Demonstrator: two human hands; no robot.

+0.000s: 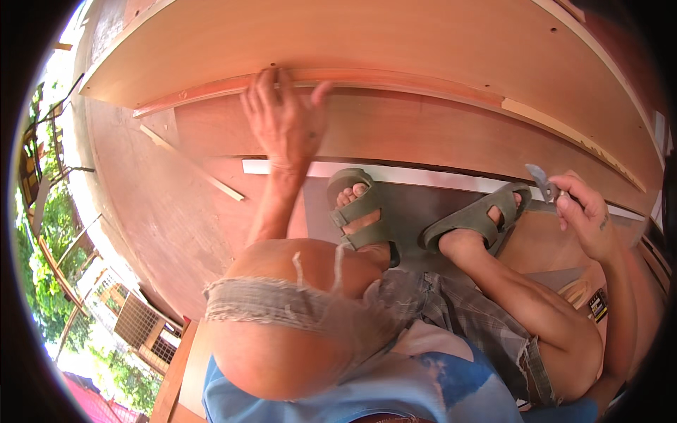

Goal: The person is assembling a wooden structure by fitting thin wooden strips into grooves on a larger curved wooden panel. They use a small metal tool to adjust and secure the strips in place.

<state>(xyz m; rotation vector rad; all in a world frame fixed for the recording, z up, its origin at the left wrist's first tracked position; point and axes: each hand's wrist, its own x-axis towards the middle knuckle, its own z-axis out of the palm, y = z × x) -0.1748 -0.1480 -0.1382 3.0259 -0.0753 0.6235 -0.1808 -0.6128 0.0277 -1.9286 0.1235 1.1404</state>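
Observation:
My left hand (285, 123) has its fingers spread, with the fingertips at a reddish wooden strip (218, 92) along the near edge of a large light-brown panel (395, 35). It is slightly blurred, and I cannot tell how firmly it touches. Off to the right, my right hand (587, 215) is closed around a small tool with a curved grey metal blade (537, 173). The blade points up and left, clear of the panel; its handle is mostly hidden in my fingers. A paler strip (564, 130) with a ragged edge continues the reddish one to the right.
My feet, in green sandals (365, 211), rest below a long white strip (423, 178). A thin wooden stick (190, 161) lies on the reddish boards at left. Near my right leg is a small black-and-yellow item (598, 304). Greenery and a wire-mesh structure (144, 328) stand beyond the left edge.

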